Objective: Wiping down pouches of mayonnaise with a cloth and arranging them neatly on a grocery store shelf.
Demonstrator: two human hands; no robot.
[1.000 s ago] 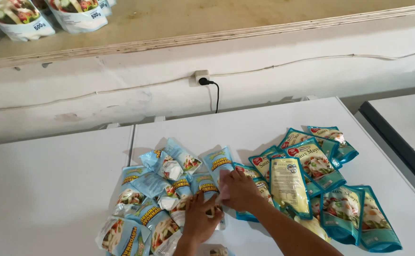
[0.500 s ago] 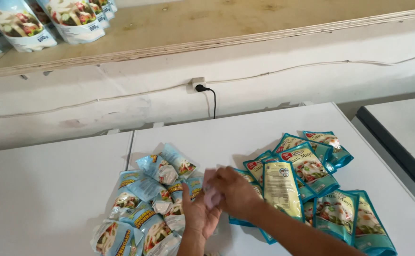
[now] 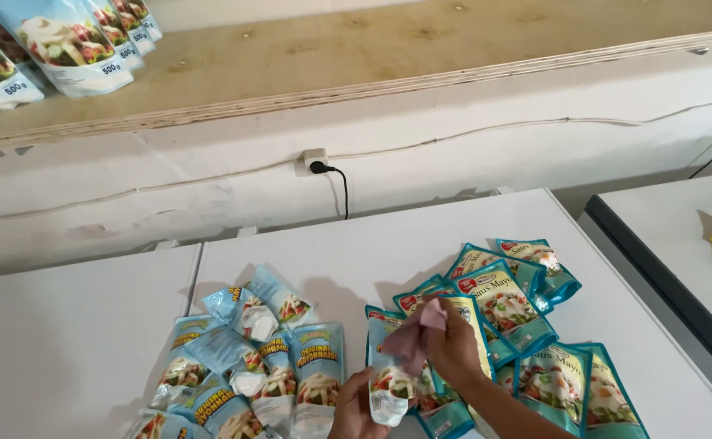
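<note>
Two hands work together — the left hand (image 3: 354, 410) grips a sauce pouch (image 3: 388, 390) (bottom end up), the right hand (image 3: 452, 345) pinches a pink cloth (image 3: 415, 335) — squeezing hard could burst it.

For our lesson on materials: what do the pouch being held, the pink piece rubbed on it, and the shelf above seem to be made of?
The pouch looks like glossy printed plastic film: it shines and creases softly.
The pink piece in the right hand seems a soft cloth, since it folds limply; it could be paper.
The shelf looks like bare, matt plywood, with visible grain and a layered edge.
</note>
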